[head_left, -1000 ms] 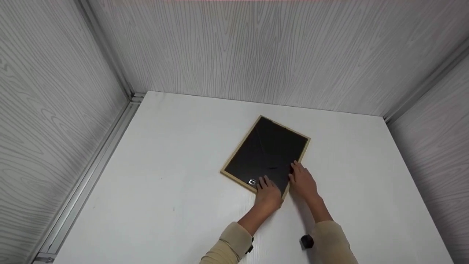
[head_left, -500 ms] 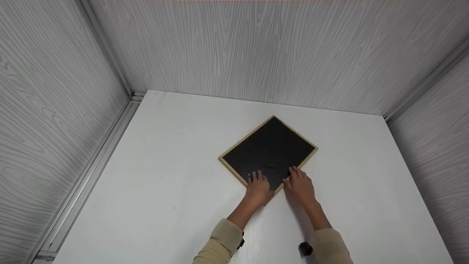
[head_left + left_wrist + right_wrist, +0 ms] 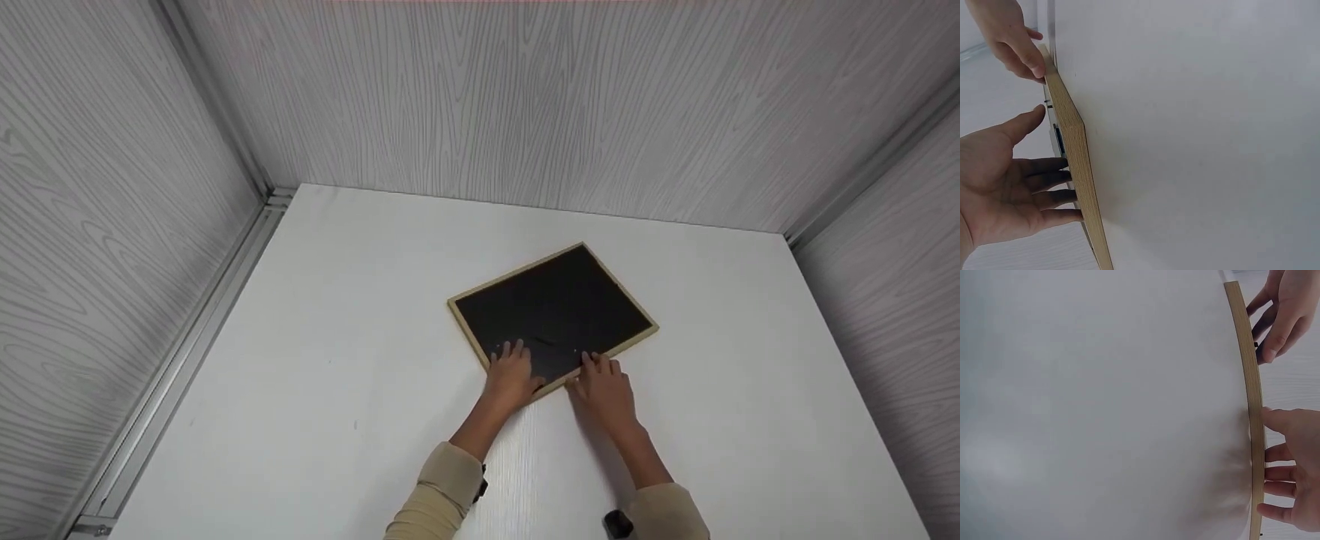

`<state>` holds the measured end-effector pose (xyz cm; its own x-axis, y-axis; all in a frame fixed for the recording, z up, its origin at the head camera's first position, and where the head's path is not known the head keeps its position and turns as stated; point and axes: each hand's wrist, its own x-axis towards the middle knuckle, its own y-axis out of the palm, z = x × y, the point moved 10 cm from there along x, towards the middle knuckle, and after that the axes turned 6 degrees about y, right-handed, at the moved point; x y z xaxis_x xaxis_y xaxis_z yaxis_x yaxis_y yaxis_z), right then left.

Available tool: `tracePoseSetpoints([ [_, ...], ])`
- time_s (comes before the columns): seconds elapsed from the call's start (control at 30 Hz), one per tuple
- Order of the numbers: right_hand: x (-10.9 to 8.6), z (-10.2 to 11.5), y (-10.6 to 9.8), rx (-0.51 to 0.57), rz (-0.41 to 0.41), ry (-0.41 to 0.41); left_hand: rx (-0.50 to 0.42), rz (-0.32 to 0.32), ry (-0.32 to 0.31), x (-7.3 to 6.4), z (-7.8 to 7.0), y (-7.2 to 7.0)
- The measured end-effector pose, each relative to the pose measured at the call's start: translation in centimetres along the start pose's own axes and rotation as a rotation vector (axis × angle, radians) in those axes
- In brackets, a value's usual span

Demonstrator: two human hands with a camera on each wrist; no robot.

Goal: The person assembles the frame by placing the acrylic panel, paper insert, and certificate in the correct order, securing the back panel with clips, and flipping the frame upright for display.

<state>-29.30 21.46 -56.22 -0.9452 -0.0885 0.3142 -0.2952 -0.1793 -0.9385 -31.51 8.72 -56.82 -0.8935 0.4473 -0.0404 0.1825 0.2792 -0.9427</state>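
Note:
A picture frame (image 3: 559, 304) lies back side up on the white table, its black backing edged by a thin light-wood border. My left hand (image 3: 510, 381) rests on the backing by the near left corner, fingers extended. Along the near right edge, the fingertips of my right hand (image 3: 607, 394) touch the border. The left wrist view shows the wooden side of the frame (image 3: 1079, 152) with the left hand's (image 3: 999, 185) straight fingers reaching onto it. In the right wrist view, the right hand (image 3: 1303, 464) has its thumb and fingertips against the border.
The white tabletop (image 3: 337, 315) spreads around the frame. Grey wood-grain panels (image 3: 480, 105) rise behind and at both sides, and a metal rail (image 3: 180, 360) runs along the left edge. Black devices show by both sleeves, including one at the right cuff (image 3: 618, 523).
The picture frame has turned clockwise on the table, its far corner swinging right. Both hands turned with it; the left hand shifted left and slightly away, the right slightly left and nearer.

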Motion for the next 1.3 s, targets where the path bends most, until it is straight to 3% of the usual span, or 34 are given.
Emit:
tracePoseSetpoints([
  [0.17, -0.6, 1.1, -0.4, -0.005, 0.0, -0.01, 0.002, -0.015, 0.005, -0.1, 0.7, -0.3],
  [0.33, -0.8, 2.3, -0.3, -0.016, 0.057, -0.017, 0.002, -0.025, -0.006, 0.0, 1.8, -0.6],
  [0.67, -0.9, 5.7, -0.5, -0.095, 0.036, -0.143, -0.023, -0.042, -0.027, 0.7, 4.1, -1.2],
  [0.8, -0.8, 6.3, -0.2, -0.04, 0.109, -0.157, -0.023, -0.049, -0.03, 1.0, 5.1, -1.4],
  [0.9, -0.2, 5.3, 0.3, 0.157, 0.247, -0.078, -0.043, -0.027, -0.026, 1.3, 5.8, -1.6],
  [0.97, 0.4, 3.7, 0.1, 0.288, 0.281, -0.013, -0.063, 0.001, -0.023, 1.3, 5.9, -1.7],
  [1.03, 1.0, 1.7, -0.5, 0.371, 0.261, 0.017, -0.089, 0.037, -0.018, 1.1, 5.9, -1.5],
  [1.13, 1.7, -1.6, -1.1, 0.393, 0.198, 0.03, -0.088, 0.064, -0.004, 0.4, 5.6, -1.2],
  [1.3, 1.8, -4.9, 0.6, 0.371, 0.302, 0.06, -0.043, 0.024, 0.013, -0.6, 5.5, -0.8],
])
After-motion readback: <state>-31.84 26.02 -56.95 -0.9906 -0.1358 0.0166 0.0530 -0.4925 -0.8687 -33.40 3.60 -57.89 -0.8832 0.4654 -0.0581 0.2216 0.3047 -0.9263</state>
